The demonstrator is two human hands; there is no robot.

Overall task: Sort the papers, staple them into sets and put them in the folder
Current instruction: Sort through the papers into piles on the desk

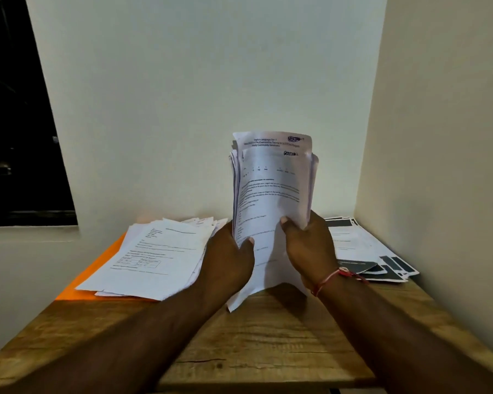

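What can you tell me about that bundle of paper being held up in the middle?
The bundle of paper is a thick stack of white printed sheets, held upright over the wooden table. The front page carries lines of black text and a dark mark near the top. Edges are uneven and curl slightly. The left hand grips its left side, the right hand its right, thumbs on the front.

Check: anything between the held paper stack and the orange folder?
Yes. A spread pile of loose sheets lies on the orange folder at the wooden table's left, covering all but its left edge. The left hand and right hand grip the paper stack upright over the middle.
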